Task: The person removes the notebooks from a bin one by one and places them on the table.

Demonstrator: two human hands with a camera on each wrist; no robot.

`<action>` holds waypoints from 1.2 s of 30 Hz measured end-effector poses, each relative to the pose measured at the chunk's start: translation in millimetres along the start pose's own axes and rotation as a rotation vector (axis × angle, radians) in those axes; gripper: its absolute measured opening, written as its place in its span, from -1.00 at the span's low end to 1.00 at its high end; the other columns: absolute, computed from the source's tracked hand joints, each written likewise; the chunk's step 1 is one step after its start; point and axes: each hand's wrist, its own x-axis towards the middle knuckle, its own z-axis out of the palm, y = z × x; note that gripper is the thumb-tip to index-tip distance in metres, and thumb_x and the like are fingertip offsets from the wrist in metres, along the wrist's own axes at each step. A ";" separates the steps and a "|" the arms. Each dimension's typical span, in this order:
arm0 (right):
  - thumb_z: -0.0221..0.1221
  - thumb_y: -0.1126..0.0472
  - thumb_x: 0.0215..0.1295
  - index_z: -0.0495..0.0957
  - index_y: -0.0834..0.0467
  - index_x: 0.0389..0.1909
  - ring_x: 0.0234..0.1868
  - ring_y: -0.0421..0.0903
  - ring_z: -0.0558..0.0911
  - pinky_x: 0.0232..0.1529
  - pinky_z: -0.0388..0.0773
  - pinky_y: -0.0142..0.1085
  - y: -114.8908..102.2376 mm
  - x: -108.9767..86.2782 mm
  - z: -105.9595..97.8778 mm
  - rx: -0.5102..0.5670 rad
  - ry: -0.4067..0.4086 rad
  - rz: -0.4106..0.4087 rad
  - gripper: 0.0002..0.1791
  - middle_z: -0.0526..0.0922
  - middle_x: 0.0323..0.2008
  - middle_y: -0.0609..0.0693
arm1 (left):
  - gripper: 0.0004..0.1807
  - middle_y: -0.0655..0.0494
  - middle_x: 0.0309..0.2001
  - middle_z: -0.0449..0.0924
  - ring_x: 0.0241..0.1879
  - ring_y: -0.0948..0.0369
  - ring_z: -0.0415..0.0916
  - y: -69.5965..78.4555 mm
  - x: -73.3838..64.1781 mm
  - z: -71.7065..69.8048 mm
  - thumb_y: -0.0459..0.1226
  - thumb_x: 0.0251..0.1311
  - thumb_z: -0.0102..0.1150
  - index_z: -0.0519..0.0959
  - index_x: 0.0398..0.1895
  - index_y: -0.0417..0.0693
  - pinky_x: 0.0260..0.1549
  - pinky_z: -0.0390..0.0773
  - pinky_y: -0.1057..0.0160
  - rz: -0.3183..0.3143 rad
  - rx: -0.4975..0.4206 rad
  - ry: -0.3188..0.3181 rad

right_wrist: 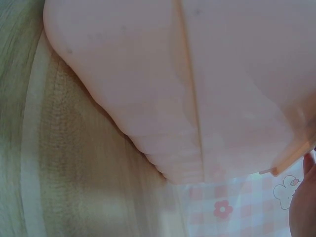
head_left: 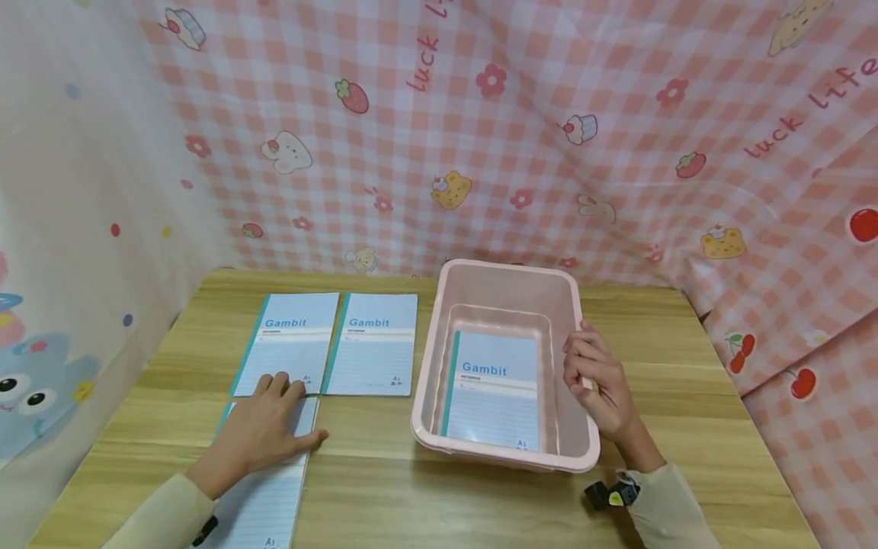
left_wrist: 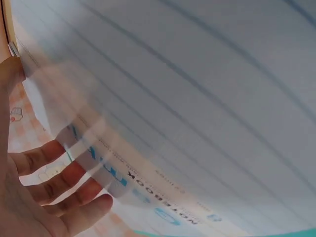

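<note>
A Gambit notebook (head_left: 261, 503) with a pale blue cover lies at the front left of the table. My left hand (head_left: 267, 427) rests over its upper part, fingers spread toward its top edge and thumb at its right edge. Close up in the left wrist view, the fingertips (left_wrist: 101, 190) touch near the printed title. On the right, my right hand (head_left: 600, 377) grips the right rim of a pink plastic bin (head_left: 504, 460), fingers curled over it. Another Gambit notebook (head_left: 494, 404) lies flat inside the bin. The right wrist view shows mostly the bin's outer wall (right_wrist: 123, 74).
Two more notebooks lie side by side at the back left, one (head_left: 291, 351) just beyond my left fingers and one (head_left: 370, 343) closer to the bin. Everything stands on a wooden table (head_left: 370, 488). A pink checked cloth (head_left: 411, 152) hangs behind it.
</note>
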 end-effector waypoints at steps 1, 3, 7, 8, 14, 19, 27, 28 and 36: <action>-0.02 0.05 0.57 0.35 0.14 -0.67 -0.19 0.07 0.37 0.37 0.09 -0.02 0.4 0.5 0.2 0.002 0.000 -0.004 -0.49 0.32 -0.58 0.00 | -0.21 -0.01 -0.18 0.44 -0.25 0.06 0.37 -0.5 0.5 -0.8 0.36 -0.04 0.40 0.57 -0.03 -0.10 -0.65 0.43 0.15 0.002 -0.001 0.011; -0.02 0.06 0.57 0.35 0.14 -0.67 -0.20 0.08 0.36 0.36 0.09 -0.02 1.2 1.2 0.2 0.007 -0.001 -0.012 -0.49 0.31 -0.58 0.00 | -0.25 0.01 -0.20 0.45 -0.25 0.07 0.38 -1.3 3.2 -2.4 0.35 -0.01 0.39 0.57 -0.07 -0.08 -0.63 0.45 0.15 0.006 -0.008 0.038; -0.02 0.08 0.56 0.35 0.14 -0.67 -0.19 0.09 0.37 0.37 0.08 -0.01 2.0 1.1 -1.8 0.009 -0.001 -0.012 -0.50 0.32 -0.58 0.00 | -0.32 0.01 -0.19 0.48 -0.23 0.06 0.41 0.6 16.0 -10.1 0.26 0.07 0.40 0.56 -0.03 -0.10 -0.47 0.51 0.10 0.026 -0.062 0.126; -0.02 0.09 0.55 0.34 0.14 -0.67 -0.19 0.09 0.36 0.37 0.08 0.00 2.1 1.1 -2.5 0.006 -0.001 -0.009 -0.51 0.32 -0.58 0.00 | -0.32 -0.01 -0.17 0.49 -0.21 0.05 0.43 1.8 20.7 -13.0 0.24 0.09 0.40 0.56 0.01 -0.11 -0.42 0.53 0.07 0.034 -0.073 0.154; -0.07 0.29 0.35 0.34 0.12 -0.68 -0.19 0.09 0.36 0.29 0.10 -0.04 1.9 1.0 -3.8 -0.015 -0.002 0.001 -0.65 0.33 -0.56 0.01 | -0.21 -0.15 0.07 0.52 0.07 -0.10 0.49 16.0 49.0 -34.4 0.26 0.19 0.29 0.46 0.27 -0.11 -0.02 0.54 -0.20 0.060 -0.124 0.257; -0.09 0.37 0.28 0.34 0.12 -0.68 -0.20 0.08 0.36 0.27 0.10 -0.06 1.3 0.2 -1.3 -0.005 -0.010 -0.017 -0.69 0.33 -0.57 0.00 | -0.11 -0.19 0.31 0.41 0.36 -0.16 0.31 27.6 63.7 -43.7 0.32 0.22 0.20 0.35 0.45 -0.02 0.26 0.33 -0.33 0.054 -0.166 0.261; -0.06 0.26 0.44 0.35 0.14 -0.67 -0.19 0.08 0.36 0.29 0.09 -0.05 -0.9 0.7 -1.2 0.008 -0.006 -0.022 -0.60 0.31 -0.56 0.00 | -0.01 -0.14 0.61 0.04 0.62 -0.21 -0.12 56.7 89.6 -56.3 0.42 0.25 0.04 0.08 0.64 0.24 0.36 -0.10 -0.58 0.041 -0.193 0.193; -0.06 0.26 0.44 0.35 0.14 -0.67 -0.19 0.08 0.36 0.29 0.09 -0.05 -1.2 0.9 -1.1 0.008 -0.005 -0.023 -0.60 0.31 -0.56 0.00 | -0.01 -0.13 0.63 0.01 0.63 -0.21 -0.15 61.3 92.5 -58.2 0.43 0.24 0.02 0.05 0.64 0.27 0.37 -0.12 -0.58 0.044 -0.194 0.188; -0.05 0.20 0.49 0.35 0.14 -0.67 -0.18 0.06 0.37 0.32 0.09 -0.04 -1.4 2.4 1.2 0.011 -0.004 -0.038 -0.57 0.32 -0.57 0.00 | -0.03 -0.06 0.67 -0.13 0.66 -0.16 -0.29 95.5 117.6 -77.4 0.48 0.26 -0.09 -0.06 0.66 0.42 0.39 -0.18 -0.57 0.086 -0.199 0.170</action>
